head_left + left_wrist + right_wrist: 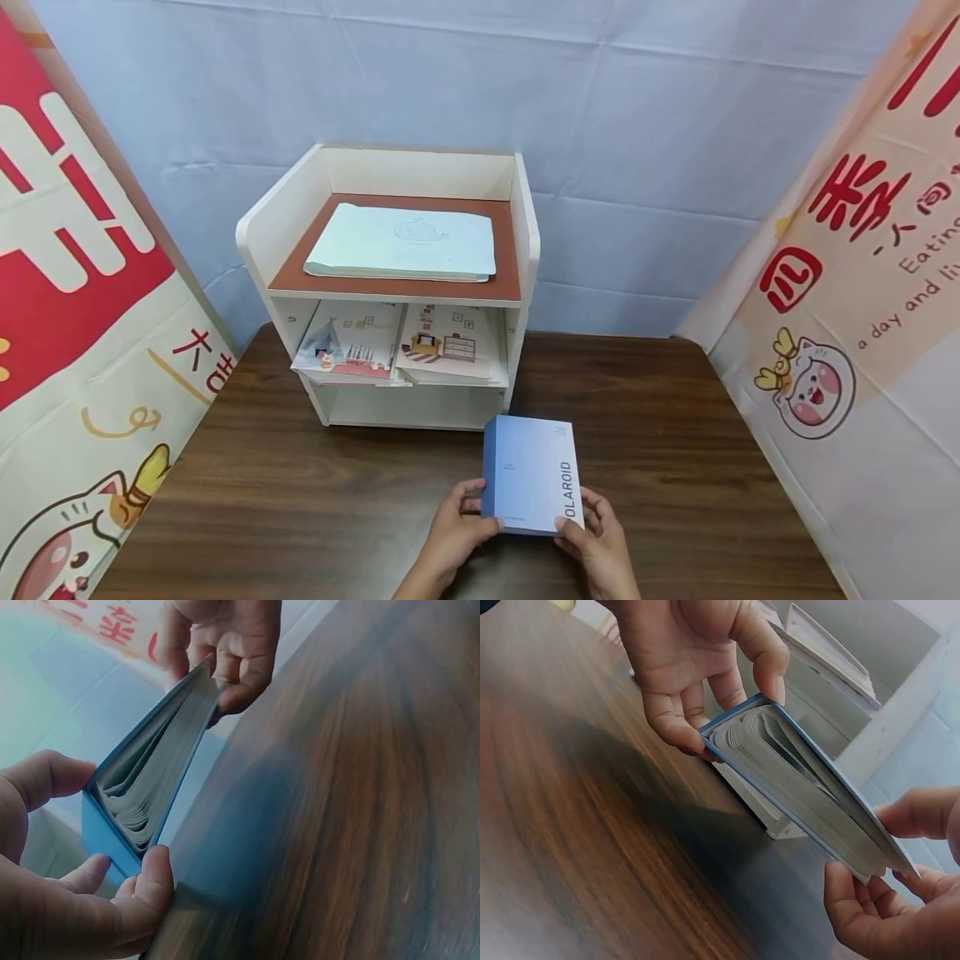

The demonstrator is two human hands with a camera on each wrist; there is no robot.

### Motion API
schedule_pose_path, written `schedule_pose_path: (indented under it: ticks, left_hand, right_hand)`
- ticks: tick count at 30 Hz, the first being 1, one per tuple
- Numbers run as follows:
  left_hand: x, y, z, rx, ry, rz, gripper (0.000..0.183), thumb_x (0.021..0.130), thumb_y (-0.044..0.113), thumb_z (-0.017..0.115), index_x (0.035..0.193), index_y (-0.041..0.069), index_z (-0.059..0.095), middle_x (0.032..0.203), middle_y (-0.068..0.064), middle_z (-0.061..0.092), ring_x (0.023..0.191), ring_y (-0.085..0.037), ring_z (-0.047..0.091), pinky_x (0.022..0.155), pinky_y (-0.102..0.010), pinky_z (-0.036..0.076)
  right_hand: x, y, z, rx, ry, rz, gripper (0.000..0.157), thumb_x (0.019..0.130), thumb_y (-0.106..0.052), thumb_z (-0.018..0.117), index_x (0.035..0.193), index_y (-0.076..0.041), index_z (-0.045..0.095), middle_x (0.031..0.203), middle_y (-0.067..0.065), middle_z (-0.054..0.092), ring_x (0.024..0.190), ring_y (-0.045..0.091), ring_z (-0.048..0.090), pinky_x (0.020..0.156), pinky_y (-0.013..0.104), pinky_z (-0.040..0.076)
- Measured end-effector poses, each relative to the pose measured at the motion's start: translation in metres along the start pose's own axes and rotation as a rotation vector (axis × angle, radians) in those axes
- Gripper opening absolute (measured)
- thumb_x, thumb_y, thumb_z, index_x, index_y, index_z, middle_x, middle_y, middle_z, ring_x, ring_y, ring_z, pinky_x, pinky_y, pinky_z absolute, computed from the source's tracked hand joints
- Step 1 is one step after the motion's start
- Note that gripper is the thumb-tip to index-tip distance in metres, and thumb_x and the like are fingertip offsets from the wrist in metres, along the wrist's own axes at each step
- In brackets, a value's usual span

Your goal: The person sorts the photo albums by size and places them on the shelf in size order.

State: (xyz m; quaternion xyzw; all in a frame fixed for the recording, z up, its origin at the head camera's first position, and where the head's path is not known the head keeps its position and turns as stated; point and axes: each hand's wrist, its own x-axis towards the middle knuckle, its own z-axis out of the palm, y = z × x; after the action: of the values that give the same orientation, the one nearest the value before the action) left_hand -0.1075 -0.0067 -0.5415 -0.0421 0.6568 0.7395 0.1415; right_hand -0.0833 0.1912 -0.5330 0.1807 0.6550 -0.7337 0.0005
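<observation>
Both hands hold a small blue photo album (531, 475) with POLAROID printed along its right side. My left hand (457, 529) grips the spine side, thumb on the front cover and fingers beneath. My right hand (597, 542) pinches the opposite, opening side near the lower corner. In the left wrist view the album's page edges (161, 761) fan slightly between the covers. From the right wrist, the album (795, 787) appears tilted and raised over the table, its shadow below.
Behind the album stands a white shelf unit (527, 250) with a brown top board. A white whale-drawn book (405, 242) lies on top; illustrated booklets (356, 337) fill the middle level. Printed cloths hang at both sides of the dark wooden table (300, 500).
</observation>
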Motion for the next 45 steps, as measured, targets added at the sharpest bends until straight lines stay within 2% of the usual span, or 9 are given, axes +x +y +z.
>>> schedule_pose_path:
  ticks: [3, 10, 14, 22, 28, 33, 40, 45]
  left_hand:
    - [-0.002, 0.002, -0.007, 0.01, 0.015, 0.007, 0.068, 0.068, -0.002, 0.071, 0.129, -0.005, 0.043, 0.096, -0.016, 0.053, 0.072, -0.02, 0.057, 0.06, -0.034, 0.048]
    - [-0.004, 0.005, -0.02, 0.03, 0.044, 0.019, 0.067, 0.068, -0.003, 0.07, 0.128, -0.009, 0.042, 0.097, -0.017, 0.052, 0.074, -0.02, 0.056, 0.062, -0.038, 0.049]
    - [-0.004, 0.005, -0.03, 0.025, 0.051, 0.01, 0.067, 0.069, -0.003, 0.07, 0.129, -0.01, 0.041, 0.098, -0.018, 0.053, 0.074, -0.02, 0.057, 0.061, -0.036, 0.049]
    - [-0.006, 0.01, -0.048, -0.018, 0.091, 0.013, 0.069, 0.07, -0.002, 0.067, 0.132, -0.009, 0.039, 0.098, -0.018, 0.052, 0.071, -0.017, 0.055, 0.057, -0.027, 0.046]
    - [-0.007, 0.01, -0.06, -0.034, 0.113, 0.004, 0.069, 0.07, -0.004, 0.067, 0.132, -0.01, 0.038, 0.098, -0.018, 0.051, 0.069, -0.016, 0.054, 0.058, -0.028, 0.047]
    - [-0.006, 0.011, -0.068, -0.041, 0.143, -0.014, 0.069, 0.068, -0.004, 0.067, 0.131, -0.008, 0.04, 0.098, -0.018, 0.05, 0.069, -0.016, 0.054, 0.058, -0.028, 0.048]
    - [-0.008, 0.012, -0.078, -0.089, 0.162, 0.002, 0.069, 0.068, -0.006, 0.065, 0.131, -0.009, 0.039, 0.097, -0.017, 0.05, 0.066, -0.013, 0.051, 0.055, -0.022, 0.044]
    - [-0.007, 0.014, -0.082, -0.083, 0.18, 0.003, 0.069, 0.068, -0.006, 0.065, 0.132, -0.007, 0.039, 0.098, -0.017, 0.049, 0.065, -0.013, 0.05, 0.055, -0.022, 0.041]
  right_hand:
    - [-0.001, 0.001, 0.007, 0.0, -0.034, -0.03, 0.061, 0.078, 0.003, 0.066, 0.129, 0.006, 0.034, 0.109, 0.019, 0.053, 0.082, 0.019, 0.061, 0.068, 0.037, 0.053]
    - [-0.002, -0.004, 0.018, 0.016, -0.118, 0.0, 0.064, 0.077, 0.013, 0.049, 0.137, 0.01, 0.027, 0.116, 0.023, 0.049, 0.087, 0.019, 0.057, 0.073, 0.035, 0.052]
    - [-0.002, -0.003, 0.025, 0.046, -0.141, 0.003, 0.065, 0.077, 0.014, 0.052, 0.136, 0.01, 0.027, 0.113, 0.022, 0.05, 0.086, 0.018, 0.057, 0.073, 0.034, 0.052]
    - [0.001, 0.0, 0.046, 0.093, -0.129, -0.011, 0.061, 0.077, 0.013, 0.058, 0.131, 0.007, 0.03, 0.106, 0.02, 0.054, 0.085, 0.021, 0.059, 0.073, 0.033, 0.052]
    - [0.002, 0.003, 0.057, 0.129, -0.16, -0.019, 0.061, 0.075, 0.015, 0.058, 0.13, 0.007, 0.032, 0.106, 0.02, 0.055, 0.086, 0.022, 0.059, 0.072, 0.034, 0.052]
    - [0.003, 0.005, 0.065, 0.169, -0.182, -0.017, 0.06, 0.074, 0.015, 0.059, 0.128, 0.008, 0.034, 0.105, 0.02, 0.056, 0.085, 0.022, 0.059, 0.072, 0.034, 0.052]
    - [0.003, 0.01, 0.074, 0.179, -0.201, -0.007, 0.059, 0.074, 0.015, 0.059, 0.128, 0.008, 0.034, 0.103, 0.017, 0.058, 0.085, 0.021, 0.059, 0.072, 0.034, 0.052]
    - [0.005, 0.011, 0.079, 0.189, -0.218, -0.015, 0.059, 0.076, 0.013, 0.058, 0.129, 0.007, 0.033, 0.107, 0.019, 0.057, 0.088, 0.021, 0.059, 0.074, 0.035, 0.051]
